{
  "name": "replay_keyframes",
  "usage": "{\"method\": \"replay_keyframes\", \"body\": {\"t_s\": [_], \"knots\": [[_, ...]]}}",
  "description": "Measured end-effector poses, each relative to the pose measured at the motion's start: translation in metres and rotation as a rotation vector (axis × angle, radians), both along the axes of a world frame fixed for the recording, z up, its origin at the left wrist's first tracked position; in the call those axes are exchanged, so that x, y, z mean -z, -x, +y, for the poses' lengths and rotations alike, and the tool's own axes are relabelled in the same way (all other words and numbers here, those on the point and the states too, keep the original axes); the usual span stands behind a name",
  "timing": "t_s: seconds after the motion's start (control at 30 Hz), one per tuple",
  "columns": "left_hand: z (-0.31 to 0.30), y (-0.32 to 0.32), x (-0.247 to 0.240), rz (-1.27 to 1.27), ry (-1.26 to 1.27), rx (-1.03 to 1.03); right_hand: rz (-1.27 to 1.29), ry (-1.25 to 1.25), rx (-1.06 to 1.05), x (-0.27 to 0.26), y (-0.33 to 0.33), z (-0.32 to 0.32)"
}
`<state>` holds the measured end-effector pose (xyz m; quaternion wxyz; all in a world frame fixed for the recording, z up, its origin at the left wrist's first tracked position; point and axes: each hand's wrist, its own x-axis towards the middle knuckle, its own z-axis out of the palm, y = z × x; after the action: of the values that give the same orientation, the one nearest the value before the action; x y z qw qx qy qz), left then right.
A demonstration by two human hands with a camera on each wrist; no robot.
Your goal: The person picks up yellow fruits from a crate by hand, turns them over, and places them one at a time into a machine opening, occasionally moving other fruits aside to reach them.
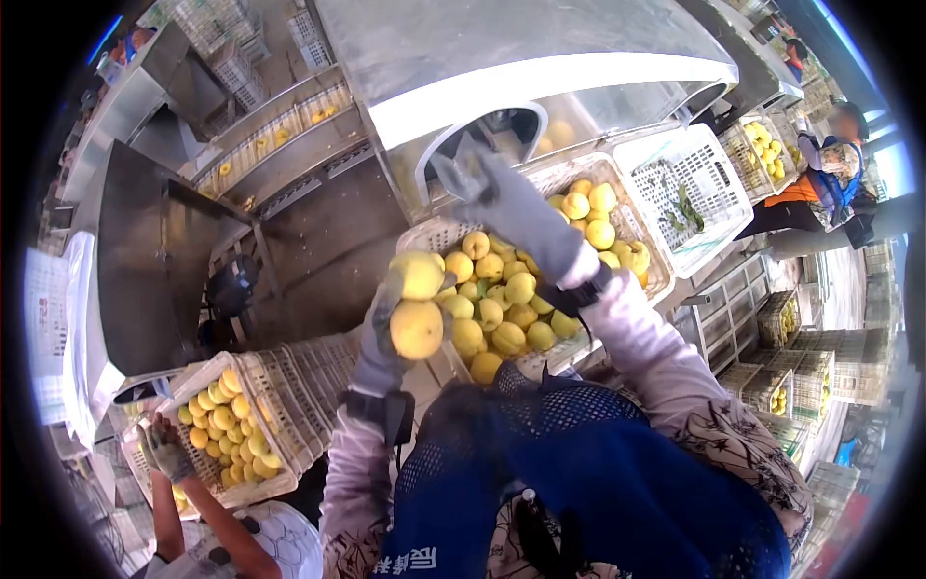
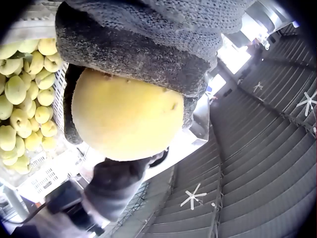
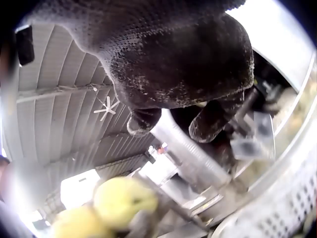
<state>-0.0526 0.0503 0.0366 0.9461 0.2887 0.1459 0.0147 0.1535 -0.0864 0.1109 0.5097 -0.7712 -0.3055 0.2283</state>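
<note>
In the head view, my gloved left hand (image 1: 379, 338) grips two yellow fruits, an upper one (image 1: 418, 275) and a lower one (image 1: 417, 329). One large fruit (image 2: 128, 116) fills the middle of the left wrist view, under the dark-coated fingers (image 2: 131, 57). My gloved right hand (image 1: 521, 207) reaches over the crate to the rounded opening (image 1: 516, 125) of a metal machine, blurred. In the right wrist view its fingers (image 3: 213, 121) hang bent beside clear cups (image 3: 252, 144); no fruit shows clearly in them. Yellow fruits (image 1: 509, 304) lie in the crate below.
A white crate (image 1: 728, 179) with leaves stands beside the fruit crate. At lower left, another person's gloved hands (image 1: 166, 449) are over a second fruit crate (image 1: 280, 410). A person (image 1: 839, 169) stands at upper right near more crates. A dark metal panel (image 1: 145, 280) is at left.
</note>
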Motion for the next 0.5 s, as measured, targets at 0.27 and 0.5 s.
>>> {"method": "replay_keyframes", "body": {"t_s": [0.27, 0.5], "knots": [[0.025, -0.024, 0.021, -0.107, -0.693, 0.21, 0.131, 0.028, -0.138, 0.025, 0.046, -0.028], [0.004, -0.025, 0.013, -0.153, -0.807, -0.06, -0.126, -0.053, -0.28, 0.015, 0.038, -0.046]]}}
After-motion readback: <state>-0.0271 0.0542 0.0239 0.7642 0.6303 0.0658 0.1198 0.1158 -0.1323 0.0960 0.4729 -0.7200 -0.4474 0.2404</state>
